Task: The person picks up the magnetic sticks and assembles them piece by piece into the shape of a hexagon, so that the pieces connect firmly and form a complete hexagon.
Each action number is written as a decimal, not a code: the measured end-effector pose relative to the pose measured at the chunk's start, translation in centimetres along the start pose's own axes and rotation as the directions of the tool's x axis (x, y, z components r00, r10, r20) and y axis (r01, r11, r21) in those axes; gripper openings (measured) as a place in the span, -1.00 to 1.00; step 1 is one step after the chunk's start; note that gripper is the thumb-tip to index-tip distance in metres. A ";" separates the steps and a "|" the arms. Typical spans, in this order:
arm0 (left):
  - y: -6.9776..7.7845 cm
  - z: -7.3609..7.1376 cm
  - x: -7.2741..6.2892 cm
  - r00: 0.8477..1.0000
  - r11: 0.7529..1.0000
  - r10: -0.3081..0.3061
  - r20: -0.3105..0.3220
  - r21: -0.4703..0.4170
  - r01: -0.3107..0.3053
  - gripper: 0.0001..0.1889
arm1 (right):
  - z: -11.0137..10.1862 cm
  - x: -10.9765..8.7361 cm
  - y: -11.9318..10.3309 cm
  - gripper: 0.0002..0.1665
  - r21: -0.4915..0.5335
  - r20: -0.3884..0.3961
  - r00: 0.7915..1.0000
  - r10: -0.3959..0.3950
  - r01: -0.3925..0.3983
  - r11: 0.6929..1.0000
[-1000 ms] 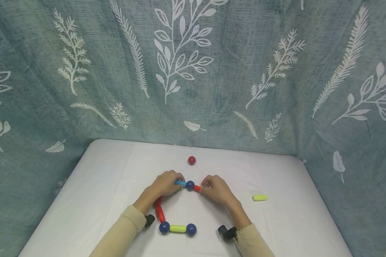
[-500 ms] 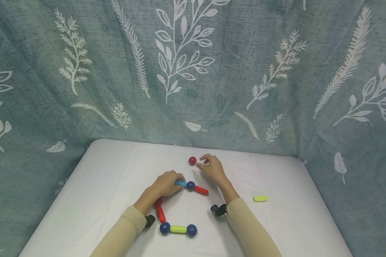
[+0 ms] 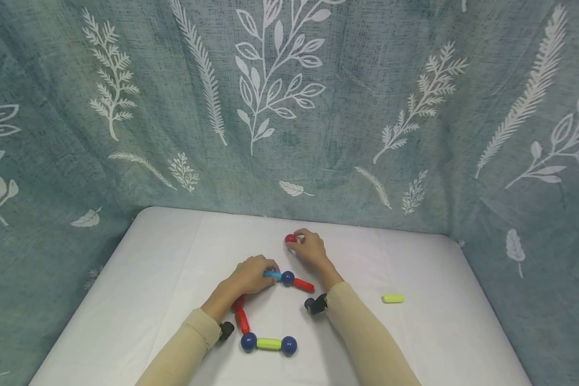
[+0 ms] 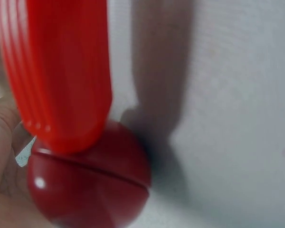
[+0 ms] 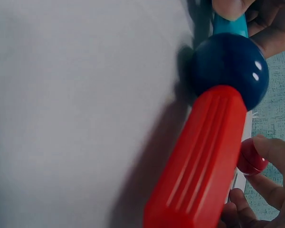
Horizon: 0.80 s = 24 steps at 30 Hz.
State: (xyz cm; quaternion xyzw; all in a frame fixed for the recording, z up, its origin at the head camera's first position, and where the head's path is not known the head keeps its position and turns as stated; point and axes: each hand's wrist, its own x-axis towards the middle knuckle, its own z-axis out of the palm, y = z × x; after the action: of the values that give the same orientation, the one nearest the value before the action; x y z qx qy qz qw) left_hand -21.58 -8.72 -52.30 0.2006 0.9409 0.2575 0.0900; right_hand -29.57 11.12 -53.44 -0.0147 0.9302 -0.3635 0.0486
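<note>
My left hand pinches a light-blue magnetic rod. A navy ball joins its right end, and a red rod extends from that ball, its far end free. Beyond them, my right hand has thumb and finger on either side of a red ball near the table's back. Under the left hand, a second dark red ball meets another red rod. That rod runs down to a navy ball, followed by a yellow-green rod and one more navy ball.
A loose yellow-green rod lies to the right on the white table. Behind the table hangs a green leaf-patterned curtain. Small black cameras are strapped at both wrists.
My right hand has let go of the red rod beside the navy ball, moved away to the back and taken hold of the red ball. The left hand keeps its grip on the light-blue rod.
</note>
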 end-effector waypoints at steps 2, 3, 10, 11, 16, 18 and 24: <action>0.0 0.0 0.0 1.000 1.000 0.002 0.001 0.002 -0.002 -0.79 | 0.0 0.0 -0.1 -0.47 -0.030 -0.002 1.000 0.010 -0.010 0.999; 0.0 0.0 0.0 1.000 1.000 0.005 0.000 0.003 -0.005 -0.79 | 0.0 0.0 -0.2 -0.48 -0.040 -0.002 1.000 0.014 -0.014 0.999; 0.0 0.1 0.0 1.000 1.000 0.003 -0.004 0.008 -0.003 -0.80 | -0.1 -0.2 -0.7 -0.51 -0.038 0.002 1.000 0.027 -0.027 0.999; 0.0 0.1 0.0 1.000 1.000 0.003 -0.001 0.004 -0.003 -0.79 | -0.2 -0.3 -0.7 -0.51 -0.034 0.002 1.000 0.028 -0.028 0.999; 0.1 0.1 0.1 1.000 1.000 -0.012 0.007 -0.006 0.013 -0.79 | -1.1 -1.0 -1.0 -0.51 -0.009 -0.005 1.000 0.001 -0.001 1.000; 0.1 0.1 0.1 1.000 1.000 -0.020 0.006 -0.007 0.020 -0.80 | -1.8 -1.6 -1.2 -0.52 -0.002 -0.010 0.999 -0.037 0.037 0.999; 0.1 0.1 0.1 1.000 1.000 -0.021 0.003 -0.014 0.021 -0.81 | -3.9 -4.3 -1.1 -0.54 -0.012 -0.032 0.987 -0.155 0.155 0.988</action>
State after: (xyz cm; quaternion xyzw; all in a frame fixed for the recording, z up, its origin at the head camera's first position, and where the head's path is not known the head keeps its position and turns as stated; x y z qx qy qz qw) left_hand -21.60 -8.57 -52.34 0.1907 0.9410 0.2628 0.0955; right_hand -25.75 13.19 -49.48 -0.0811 0.9286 -0.3620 0.0049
